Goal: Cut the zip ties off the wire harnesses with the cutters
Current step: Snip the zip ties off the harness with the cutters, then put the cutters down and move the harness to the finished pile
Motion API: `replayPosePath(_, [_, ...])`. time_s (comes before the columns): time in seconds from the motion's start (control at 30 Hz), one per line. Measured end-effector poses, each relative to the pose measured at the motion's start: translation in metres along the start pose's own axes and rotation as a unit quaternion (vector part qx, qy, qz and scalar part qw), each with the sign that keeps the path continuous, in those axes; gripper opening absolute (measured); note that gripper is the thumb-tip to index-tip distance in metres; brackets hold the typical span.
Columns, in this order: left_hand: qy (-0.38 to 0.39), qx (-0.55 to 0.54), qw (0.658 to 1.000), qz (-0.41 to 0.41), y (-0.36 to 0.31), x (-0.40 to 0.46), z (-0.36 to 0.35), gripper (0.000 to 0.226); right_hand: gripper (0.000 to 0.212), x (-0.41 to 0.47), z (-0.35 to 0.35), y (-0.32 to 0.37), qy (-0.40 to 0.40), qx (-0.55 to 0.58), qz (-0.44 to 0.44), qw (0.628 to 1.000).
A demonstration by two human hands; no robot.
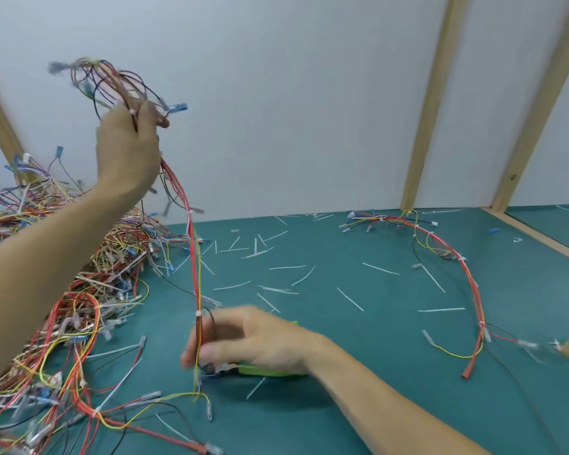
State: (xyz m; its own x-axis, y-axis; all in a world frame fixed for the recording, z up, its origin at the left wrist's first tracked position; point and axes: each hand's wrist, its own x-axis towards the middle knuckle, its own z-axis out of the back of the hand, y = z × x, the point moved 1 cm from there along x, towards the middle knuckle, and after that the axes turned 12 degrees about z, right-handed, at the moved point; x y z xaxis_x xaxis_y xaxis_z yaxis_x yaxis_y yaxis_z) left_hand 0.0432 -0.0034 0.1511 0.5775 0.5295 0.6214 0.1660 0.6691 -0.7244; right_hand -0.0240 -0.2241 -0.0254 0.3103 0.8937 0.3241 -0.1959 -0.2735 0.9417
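a teal-green table (pixel 358 372) is carrying a tangled heap of wire harnesses (pixel 46 290) along its left side. cut white zip ties (pixel 276 284) are lying scattered across the middle. a single harness (pixel 454 257) is curving over the right half, well apart from the heap, its red end lying near the right edge.

Bright even light, soft shadows, motion-blurred wires, wide-angle bowing

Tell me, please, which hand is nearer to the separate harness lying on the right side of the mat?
Right. The right hand is low over the mat, left of that separate harness; the left hand is raised far off at upper left, gripping another harness.
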Motion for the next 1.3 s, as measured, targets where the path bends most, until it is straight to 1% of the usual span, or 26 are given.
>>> replayPosePath(0.03, [0.015, 0.035, 0.999, -0.016, -0.002, 0.001, -0.001, 0.041, 0.016, -0.001, -0.005, -0.003, 0.033, -0.003, -0.003, 0.999])
replayPosePath(0.07, [0.024, 0.076, 0.996, -0.040, -0.003, 0.000, -0.002, 0.043, 0.018, -0.001, -0.008, -0.002, 0.034, 0.026, -0.002, 0.999])
replayPosePath(0.1, [0.026, 0.112, 0.991, -0.067, -0.004, -0.002, -0.001, 0.045, 0.024, 0.001, -0.012, 0.001, 0.007, 0.074, 0.010, 0.997])
replayPosePath(0.17, [0.026, 0.141, 0.984, -0.106, -0.005, -0.010, 0.001, 0.044, 0.030, 0.010, -0.015, 0.008, -0.099, 0.143, 0.038, 0.984])
replayPosePath(0.23, [0.036, 0.130, 0.985, -0.111, -0.006, -0.016, 0.000, 0.040, 0.032, 0.022, -0.012, 0.006, -0.212, 0.085, 0.034, 0.973])
replayPosePath(0.33, [0.086, 0.105, 0.988, -0.074, -0.006, -0.019, -0.008, 0.037, 0.026, 0.037, -0.009, 0.008, -0.239, 0.047, -0.023, 0.970])
replayPosePath(0.4, [0.126, 0.097, 0.987, -0.014, -0.002, -0.018, -0.008, 0.042, 0.020, 0.041, 0.000, 0.014, -0.257, 0.057, -0.054, 0.963])
replayPosePath(0.43, [0.144, 0.097, 0.985, 0.018, 0.001, -0.018, -0.008, 0.046, 0.020, 0.039, 0.009, 0.018, -0.287, 0.037, -0.064, 0.955])
replayPosePath(0.47, [0.155, 0.106, 0.981, 0.040, 0.004, -0.018, -0.006, 0.051, 0.020, 0.034, 0.020, 0.020, -0.323, 0.007, -0.074, 0.943])
replayPosePath(0.53, [0.154, 0.156, 0.975, 0.041, 0.012, -0.018, -0.008, 0.061, 0.021, 0.017, 0.045, 0.022, -0.388, -0.093, -0.107, 0.911])
replayPosePath(0.6, [0.173, 0.177, 0.968, 0.038, 0.018, -0.022, -0.018, 0.055, 0.039, -0.004, 0.066, 0.030, -0.430, -0.217, -0.154, 0.863])
replayPosePath(0.63, [0.196, 0.166, 0.965, 0.049, 0.019, -0.026, -0.027, 0.048, 0.046, -0.015, 0.076, 0.034, -0.452, -0.239, -0.154, 0.846])
replayPosePath(0.7, [0.246, 0.081, 0.959, 0.117, 0.016, -0.038, -0.054, 0.040, 0.046, -0.028, 0.088, 0.037, -0.484, -0.228, -0.113, 0.838])
replayPosePath(0.77, [0.286, -0.049, 0.932, 0.217, 0.003, -0.052, -0.088, 0.036, 0.054, -0.030, 0.091, 0.040, -0.457, -0.299, -0.100, 0.832])
replayPosePath(0.83, [0.334, -0.147, 0.889, 0.278, -0.019, -0.068, -0.118, 0.034, 0.067, -0.033, 0.093, 0.037, -0.424, -0.413, -0.103, 0.799])
replayPosePath(0.87, [0.365, -0.183, 0.867, 0.284, -0.032, -0.076, -0.132, 0.034, 0.059, -0.037, 0.098, 0.037, -0.427, -0.449, -0.091, 0.780])
replayPosePath(0.93, [0.421, -0.252, 0.829, 0.267, -0.056, -0.091, -0.158, 0.034, 0.021, -0.053, 0.115, 0.041, -0.468, -0.476, -0.044, 0.743])
replayPosePath(0.97, [0.438, -0.276, 0.816, 0.257, -0.066, -0.096, -0.169, 0.035, 0.009, -0.063, 0.124, 0.043, -0.490, -0.483, -0.030, 0.725])
replayPosePath(1.0, [0.449, -0.289, 0.806, 0.253, -0.073, -0.099, -0.179, 0.038, 0.008, -0.073, 0.133, 0.045, -0.503, -0.496, -0.028, 0.707])
replayPosePath(1.07, [0.496, -0.283, 0.776, 0.267, -0.075, -0.102, -0.194, 0.043, 0.017, -0.090, 0.148, 0.044, -0.504, -0.504, -0.068, 0.698])
replayPosePath(1.13, [0.580, -0.242, 0.723, 0.287, -0.062, -0.107, -0.206, 0.038, 0.031, -0.103, 0.161, 0.038, -0.471, -0.518, -0.156, 0.697])
replayPosePath(1.17, [0.611, -0.201, 0.706, 0.296, -0.054, -0.113, -0.209, 0.040, 0.037, -0.110, 0.168, 0.033, -0.440, -0.539, -0.213, 0.686])
replayPosePath(1.2, [0.617, -0.140, 0.716, 0.293, -0.043, -0.119, -0.211, 0.048, 0.039, -0.117, 0.175, 0.030, -0.404, -0.564, -0.275, 0.665])
replayPosePath(1.23, [0.600, -0.054, 0.754, 0.262, -0.033, -0.126, -0.211, 0.058, 0.036, -0.123, 0.182, 0.027, -0.367, -0.588, -0.335, 0.638])
replayPosePath(1.27, [0.565, 0.047, 0.798, 0.206, -0.021, -0.131, -0.210, 0.062, 0.031, -0.127, 0.187, 0.024, -0.332, -0.606, -0.381, 0.614])
replayPosePath(1.3, [0.527, 0.130, 0.827, 0.144, -0.009, -0.136, -0.208, 0.062, 0.029, -0.129, 0.192, 0.021, -0.305, -0.618, -0.411, 0.596])
